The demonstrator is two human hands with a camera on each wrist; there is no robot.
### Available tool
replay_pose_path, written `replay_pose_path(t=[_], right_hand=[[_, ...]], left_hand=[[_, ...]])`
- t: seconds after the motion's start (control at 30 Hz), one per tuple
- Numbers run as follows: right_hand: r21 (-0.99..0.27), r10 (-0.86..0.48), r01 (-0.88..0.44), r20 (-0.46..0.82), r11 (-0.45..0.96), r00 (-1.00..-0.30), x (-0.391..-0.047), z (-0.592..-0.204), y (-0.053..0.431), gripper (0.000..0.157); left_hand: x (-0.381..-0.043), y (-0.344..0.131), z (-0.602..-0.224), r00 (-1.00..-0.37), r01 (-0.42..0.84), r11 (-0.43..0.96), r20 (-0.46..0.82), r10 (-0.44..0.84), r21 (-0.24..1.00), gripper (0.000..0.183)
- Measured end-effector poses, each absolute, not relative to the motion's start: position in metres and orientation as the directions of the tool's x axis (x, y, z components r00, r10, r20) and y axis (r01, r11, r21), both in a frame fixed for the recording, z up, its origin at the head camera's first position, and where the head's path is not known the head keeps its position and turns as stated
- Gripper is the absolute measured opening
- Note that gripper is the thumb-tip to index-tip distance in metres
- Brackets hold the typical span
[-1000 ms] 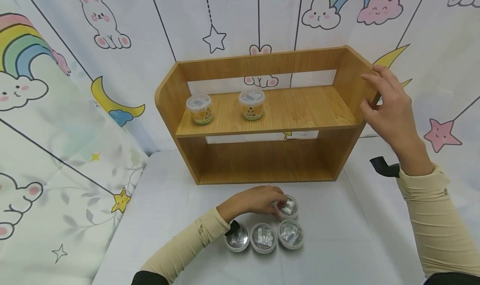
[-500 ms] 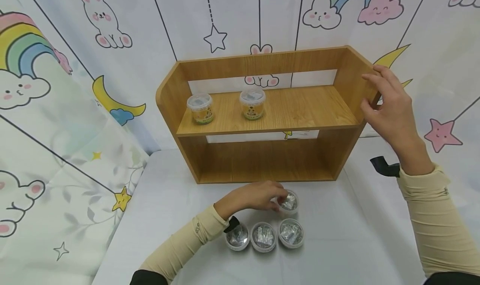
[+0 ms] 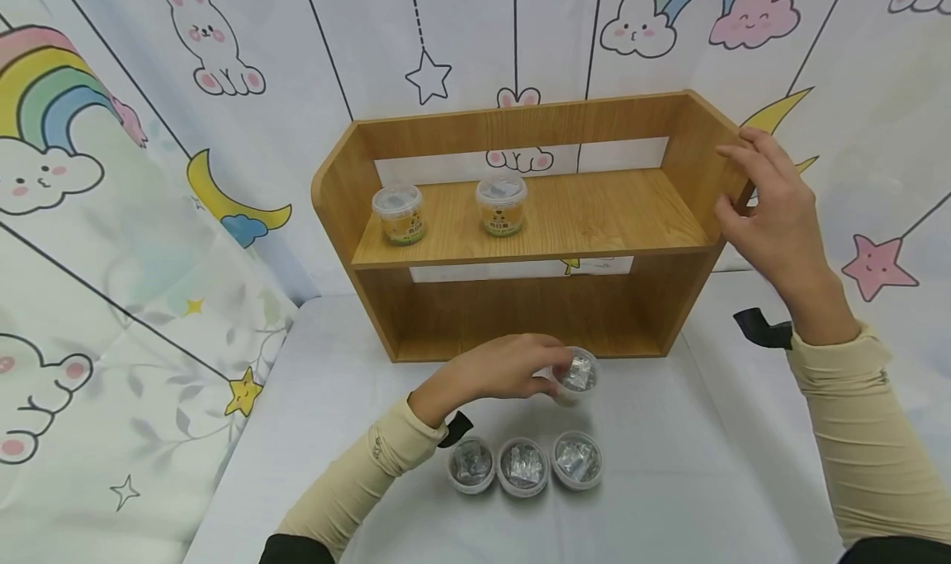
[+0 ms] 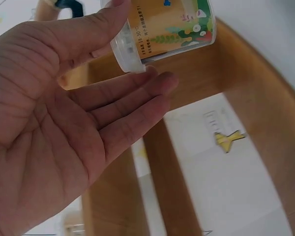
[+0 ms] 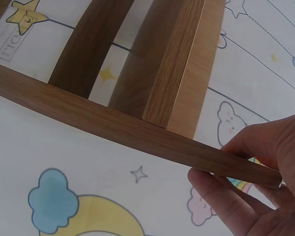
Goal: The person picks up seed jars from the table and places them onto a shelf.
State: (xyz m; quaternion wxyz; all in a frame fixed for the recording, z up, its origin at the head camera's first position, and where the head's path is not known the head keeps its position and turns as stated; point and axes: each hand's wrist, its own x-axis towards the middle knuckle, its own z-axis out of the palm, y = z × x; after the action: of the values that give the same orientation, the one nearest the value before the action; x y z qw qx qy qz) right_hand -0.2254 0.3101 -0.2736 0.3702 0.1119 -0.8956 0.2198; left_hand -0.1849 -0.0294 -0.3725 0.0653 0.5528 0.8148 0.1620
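Observation:
My left hand (image 3: 513,367) pinches a small clear-lidded tub (image 3: 579,372) by its side, raised above the table in front of the shelf's lower level. The left wrist view shows the orange, printed wall of this tub (image 4: 172,27) between thumb and fingers. My right hand (image 3: 773,205) grips the right side panel of the wooden shelf (image 3: 527,254), thumb on one face and fingers on the other, as the side panel (image 5: 137,140) in the right wrist view shows. On the upper level stand two lidded tubs, a left one (image 3: 399,215) and a middle one (image 3: 501,206).
Three more tubs stand in a row on the white table near me: left (image 3: 471,465), middle (image 3: 523,467) and right (image 3: 577,460). A cartoon-printed cloth (image 3: 149,242) hangs behind and to the left of the shelf.
My left hand has lifted the tub and moved it away from me, toward the shelf. My right hand has kept its hold on the side panel.

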Motion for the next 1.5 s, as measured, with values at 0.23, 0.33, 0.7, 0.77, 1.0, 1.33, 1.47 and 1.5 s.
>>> replay_pose_path(t=[0.23, 0.33, 0.7, 0.77, 1.0, 1.33, 1.47, 1.5], right_hand=[[-0.312, -0.037, -0.366, 0.714, 0.877, -0.699, -0.225, -0.273, 0.311, 0.055], [-0.318, -0.035, -0.368, 0.713, 0.874, -0.700, -0.225, -0.272, 0.311, 0.055], [-0.319, -0.031, -0.364, 0.714, 0.875, -0.699, -0.226, -0.272, 0.314, 0.055], [-0.318, -0.031, -0.363, 0.714, 0.876, -0.700, -0.226, -0.272, 0.314, 0.055], [-0.312, -0.037, -0.369, 0.717, 0.876, -0.696, -0.225, -0.272, 0.314, 0.055], [-0.304, -0.046, -0.380, 0.725, 0.874, -0.687, -0.223, -0.272, 0.313, 0.055], [-0.298, -0.052, -0.382, 0.726, 0.875, -0.686, -0.223, -0.272, 0.312, 0.055], [-0.295, -0.055, -0.385, 0.728, 0.875, -0.684, -0.223, -0.272, 0.312, 0.055]], left_hand=[[-0.181, -0.030, -0.350, -0.362, 0.893, 0.308, 0.116, 0.925, 0.327, 0.020], [-0.180, -0.030, -0.340, -0.354, 0.897, 0.298, 0.128, 0.926, 0.325, 0.020], [-0.179, -0.023, -0.306, -0.339, 0.906, 0.274, 0.164, 0.927, 0.323, 0.021], [-0.179, -0.022, -0.300, -0.338, 0.907, 0.274, 0.167, 0.926, 0.318, 0.021], [-0.181, -0.018, -0.283, -0.313, 0.922, 0.242, 0.212, 0.926, 0.302, 0.019], [-0.181, -0.013, -0.262, -0.321, 0.912, 0.252, 0.180, 0.930, 0.323, 0.017], [-0.185, -0.008, -0.253, -0.312, 0.918, 0.243, 0.194, 0.930, 0.314, 0.017], [-0.185, -0.007, -0.250, -0.314, 0.918, 0.244, 0.196, 0.929, 0.314, 0.017]])
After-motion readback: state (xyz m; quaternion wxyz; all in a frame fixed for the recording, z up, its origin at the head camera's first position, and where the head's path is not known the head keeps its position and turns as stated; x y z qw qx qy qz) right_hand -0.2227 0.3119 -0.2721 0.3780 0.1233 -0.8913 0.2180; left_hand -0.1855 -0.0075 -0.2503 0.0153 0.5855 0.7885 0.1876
